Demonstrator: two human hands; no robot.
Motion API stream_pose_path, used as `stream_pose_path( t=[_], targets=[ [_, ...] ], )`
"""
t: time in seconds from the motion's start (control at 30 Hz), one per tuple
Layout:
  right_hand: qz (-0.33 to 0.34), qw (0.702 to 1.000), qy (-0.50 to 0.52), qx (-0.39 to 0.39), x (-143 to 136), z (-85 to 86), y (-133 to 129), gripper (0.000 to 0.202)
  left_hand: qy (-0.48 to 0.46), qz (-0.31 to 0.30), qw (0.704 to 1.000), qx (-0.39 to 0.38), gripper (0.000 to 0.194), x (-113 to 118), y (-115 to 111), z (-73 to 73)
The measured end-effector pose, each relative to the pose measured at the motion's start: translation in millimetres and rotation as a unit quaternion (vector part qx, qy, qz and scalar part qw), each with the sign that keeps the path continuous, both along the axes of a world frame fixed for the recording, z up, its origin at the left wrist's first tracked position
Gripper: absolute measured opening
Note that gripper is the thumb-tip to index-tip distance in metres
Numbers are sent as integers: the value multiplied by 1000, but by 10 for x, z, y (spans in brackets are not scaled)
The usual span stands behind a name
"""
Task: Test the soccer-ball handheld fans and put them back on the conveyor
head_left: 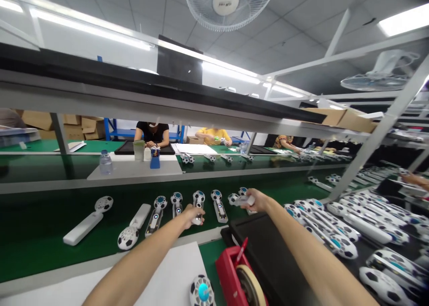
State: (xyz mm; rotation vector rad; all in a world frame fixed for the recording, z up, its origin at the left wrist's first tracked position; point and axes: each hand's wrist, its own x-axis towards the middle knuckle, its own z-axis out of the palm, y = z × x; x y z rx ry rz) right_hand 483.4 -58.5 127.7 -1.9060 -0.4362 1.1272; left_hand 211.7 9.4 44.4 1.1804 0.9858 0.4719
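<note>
My left hand (192,215) is closed round the lower handle of a handheld fan (199,195) with a soccer-ball-patterned head, at the near side of the green belt. My right hand (257,200) grips the white handle of another soccer-ball fan (233,199), its head pointing left. Behind that one, a further fan (243,191) is partly hidden by my hand. Between my hands a fan (219,206) lies with its handle's inner parts showing. Similar uncovered fans (155,216) lie left of my left hand. A fan on the paper (202,291) has a turquoise centre.
A red tape dispenser (231,270) and a black tray (268,243) stand before me. Many fans (328,228) are piled on the right, beside a slanted white post (378,105). A shelf (134,102) crosses above the belt (36,212). Several people work across from me.
</note>
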Motion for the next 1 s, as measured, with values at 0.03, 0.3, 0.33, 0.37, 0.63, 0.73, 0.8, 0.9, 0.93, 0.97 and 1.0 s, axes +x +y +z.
stream_pose_path(
  t=[0.03,0.3,0.33,0.37,0.63,0.73,0.8,0.9,0.93,0.97,1.0],
  targets=[
    [-7,1000,22,15,7,65,-82,28,-41,0,999,-14,29,-114,-40,76],
    [-9,983,74,170,-404,552,-885,21,-334,-9,942,-38,30,-1267,-737,915],
    [-8,980,71,187,-519,607,-988,17,-357,-7,934,-29,33,-1396,-861,1007],
    [-4,976,70,208,-645,659,-1089,15,-377,-6,926,-21,35,-1515,-982,1088],
    [86,931,150,320,-1751,920,-1701,30,-462,13,887,2,46,-2235,-1640,1343],
    [168,881,255,361,-2132,901,-1785,31,-479,15,878,9,44,-2413,-1775,1286],
    [220,836,316,391,-2373,847,-1793,28,-492,8,871,13,40,-2505,-1842,1235],
    [276,783,368,419,-2698,740,-1725,23,-494,3,869,27,32,-2619,-1904,1173],
    [290,773,377,421,-2792,703,-1679,23,-491,7,870,32,29,-2653,-1913,1161],
    [302,765,383,422,-2879,667,-1623,24,-489,10,872,36,27,-2683,-1915,1155],
    [312,757,388,423,-2959,632,-1558,26,-485,13,874,37,26,-2710,-1909,1153]
  ],
)
